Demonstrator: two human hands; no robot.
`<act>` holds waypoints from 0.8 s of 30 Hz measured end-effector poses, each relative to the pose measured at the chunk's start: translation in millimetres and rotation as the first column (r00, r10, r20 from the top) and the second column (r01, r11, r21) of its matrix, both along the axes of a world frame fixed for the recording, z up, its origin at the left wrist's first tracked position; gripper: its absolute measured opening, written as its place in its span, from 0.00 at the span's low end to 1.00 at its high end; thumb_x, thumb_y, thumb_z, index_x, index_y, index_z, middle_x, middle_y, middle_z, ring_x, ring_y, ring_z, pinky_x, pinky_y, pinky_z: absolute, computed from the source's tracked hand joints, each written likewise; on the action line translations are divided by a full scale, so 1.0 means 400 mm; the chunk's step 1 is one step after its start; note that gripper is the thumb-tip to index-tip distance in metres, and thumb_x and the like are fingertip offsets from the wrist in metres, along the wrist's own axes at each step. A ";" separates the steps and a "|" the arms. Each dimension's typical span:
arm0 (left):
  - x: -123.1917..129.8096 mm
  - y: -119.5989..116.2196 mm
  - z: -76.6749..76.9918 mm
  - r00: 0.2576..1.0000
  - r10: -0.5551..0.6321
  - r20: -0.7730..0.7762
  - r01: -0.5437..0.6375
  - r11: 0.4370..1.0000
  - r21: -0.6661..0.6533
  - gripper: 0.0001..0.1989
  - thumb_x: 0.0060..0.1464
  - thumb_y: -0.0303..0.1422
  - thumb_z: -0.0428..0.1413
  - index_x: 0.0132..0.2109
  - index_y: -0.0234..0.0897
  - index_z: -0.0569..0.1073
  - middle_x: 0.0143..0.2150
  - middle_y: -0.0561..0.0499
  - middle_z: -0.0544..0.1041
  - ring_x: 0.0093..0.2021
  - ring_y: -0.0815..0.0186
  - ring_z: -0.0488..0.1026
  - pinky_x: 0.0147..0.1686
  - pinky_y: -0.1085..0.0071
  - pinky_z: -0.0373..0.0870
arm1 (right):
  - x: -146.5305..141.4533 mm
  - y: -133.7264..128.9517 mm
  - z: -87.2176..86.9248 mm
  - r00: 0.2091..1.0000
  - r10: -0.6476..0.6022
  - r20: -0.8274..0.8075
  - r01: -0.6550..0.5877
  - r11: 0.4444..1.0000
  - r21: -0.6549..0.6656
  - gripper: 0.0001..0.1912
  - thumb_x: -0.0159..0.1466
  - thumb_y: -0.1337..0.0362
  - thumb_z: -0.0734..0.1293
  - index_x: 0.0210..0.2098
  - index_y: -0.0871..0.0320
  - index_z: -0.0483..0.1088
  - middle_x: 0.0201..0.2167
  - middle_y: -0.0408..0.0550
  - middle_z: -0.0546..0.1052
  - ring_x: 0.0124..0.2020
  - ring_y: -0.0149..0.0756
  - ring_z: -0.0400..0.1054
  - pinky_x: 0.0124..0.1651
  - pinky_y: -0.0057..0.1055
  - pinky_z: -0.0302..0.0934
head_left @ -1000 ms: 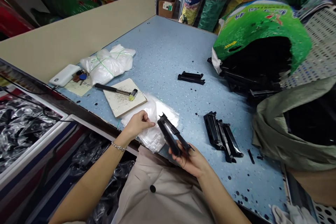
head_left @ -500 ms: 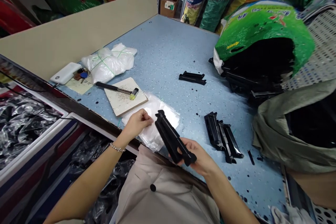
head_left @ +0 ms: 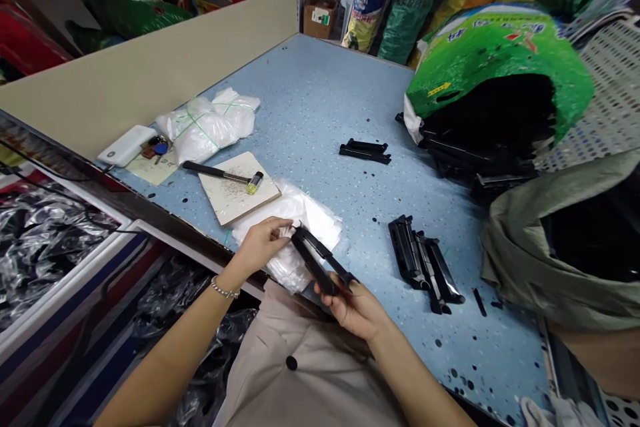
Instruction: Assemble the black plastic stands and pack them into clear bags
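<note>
Two hands at a black part above a blue table

Seen from my remote station, the right hand (head_left: 355,310) grips the lower end of the black part (head_left: 313,261), fingers closed around it. The part, whose two long arms sit nearer each other at the upper end, is held tilted at the near edge of the table (head_left: 310,100), in front of the clear bags (head_left: 320,217). My left hand (head_left: 263,243) has its thumb and fingers drawn together at the upper end; whether they pinch it, I cannot tell. Beyond the bags, a hammer (head_left: 207,169) lies across a board (head_left: 225,207). To the right rests a group of similar black pieces (head_left: 425,263), with a smaller pair (head_left: 365,150) farther back and a green sack (head_left: 510,47) at the far right
</note>
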State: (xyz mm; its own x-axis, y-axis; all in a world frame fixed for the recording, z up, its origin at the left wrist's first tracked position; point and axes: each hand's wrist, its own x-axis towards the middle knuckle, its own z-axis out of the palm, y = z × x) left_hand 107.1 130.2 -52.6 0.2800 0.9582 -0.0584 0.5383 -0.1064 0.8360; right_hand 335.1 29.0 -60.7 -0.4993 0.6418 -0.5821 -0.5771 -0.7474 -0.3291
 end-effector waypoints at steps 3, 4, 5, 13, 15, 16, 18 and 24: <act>-0.012 -0.004 0.013 0.993 -0.001 -0.117 0.008 0.998 0.063 0.19 0.54 0.30 0.51 0.52 0.39 0.73 0.51 0.45 0.75 0.31 0.67 0.72 0.38 0.66 0.73 | 0.012 -0.007 -0.003 0.998 -0.055 0.040 0.055 0.998 0.014 0.14 0.56 0.62 0.75 0.36 0.62 0.69 0.32 0.49 0.78 0.25 0.27 0.73 0.27 0.17 0.69; -0.013 -0.009 0.019 0.987 -0.004 -0.162 0.021 0.994 0.105 0.20 0.54 0.28 0.50 0.54 0.40 0.72 0.54 0.44 0.73 0.34 0.66 0.74 0.41 0.65 0.74 | 0.014 -0.008 -0.001 0.999 -0.044 0.008 0.044 0.999 0.014 0.15 0.56 0.62 0.74 0.36 0.62 0.69 0.32 0.51 0.78 0.26 0.27 0.74 0.28 0.17 0.70; -0.010 -0.016 0.025 0.979 -0.008 -0.203 0.040 0.987 0.153 0.22 0.55 0.26 0.48 0.56 0.40 0.70 0.57 0.44 0.71 0.38 0.63 0.75 0.45 0.62 0.74 | 0.015 -0.007 0.000 0.999 -0.019 -0.045 0.019 1.000 0.007 0.16 0.56 0.62 0.74 0.37 0.64 0.69 0.32 0.52 0.78 0.26 0.27 0.74 0.28 0.17 0.70; 0.067 -0.141 0.066 0.947 -0.247 -0.206 0.310 0.872 0.380 0.33 0.58 0.21 0.42 0.69 0.44 0.49 0.67 0.39 0.60 0.58 0.56 0.70 0.50 0.60 0.74 | -0.044 0.045 -0.024 0.961 -0.131 -0.242 0.135 0.991 -0.001 0.22 0.53 0.59 0.75 0.43 0.64 0.70 0.30 0.44 0.75 0.22 0.20 0.64 0.21 0.09 0.62; 0.069 -0.167 0.079 0.952 -0.294 -0.086 0.303 0.867 0.395 0.33 0.60 0.21 0.43 0.69 0.46 0.49 0.65 0.42 0.62 0.60 0.59 0.67 0.54 0.63 0.72 | -0.063 0.048 -0.023 0.983 -0.167 -0.078 0.174 0.981 0.091 0.18 0.54 0.58 0.74 0.39 0.62 0.71 0.29 0.44 0.74 0.22 0.22 0.63 0.20 0.14 0.62; 0.068 -0.177 0.084 0.947 -0.318 -0.040 0.307 0.866 0.396 0.32 0.60 0.21 0.43 0.69 0.47 0.50 0.65 0.43 0.63 0.61 0.61 0.66 0.55 0.65 0.71 | -0.072 0.048 -0.020 0.980 -0.192 0.043 0.184 0.971 0.152 0.16 0.55 0.57 0.73 0.36 0.61 0.70 0.27 0.44 0.73 0.22 0.24 0.64 0.22 0.17 0.63; 0.065 -0.193 0.088 0.924 -0.381 -0.001 0.352 0.852 0.388 0.33 0.59 0.20 0.43 0.68 0.47 0.51 0.64 0.44 0.64 0.61 0.61 0.66 0.56 0.66 0.71 | -0.084 0.046 -0.011 0.907 -0.279 0.315 0.177 0.933 0.315 0.12 0.55 0.58 0.72 0.32 0.59 0.69 0.26 0.42 0.72 0.25 0.27 0.66 0.28 0.23 0.65; 0.079 -0.210 0.075 0.883 -0.415 -0.218 0.459 0.860 0.221 0.36 0.53 0.20 0.46 0.67 0.49 0.53 0.69 0.40 0.54 0.47 0.60 0.76 0.40 0.64 0.78 | -0.093 0.017 0.045 0.538 -0.372 0.757 -0.214 0.808 0.549 0.18 0.60 0.62 0.66 0.49 0.54 0.64 0.37 0.45 0.76 0.37 0.36 0.70 0.41 0.33 0.63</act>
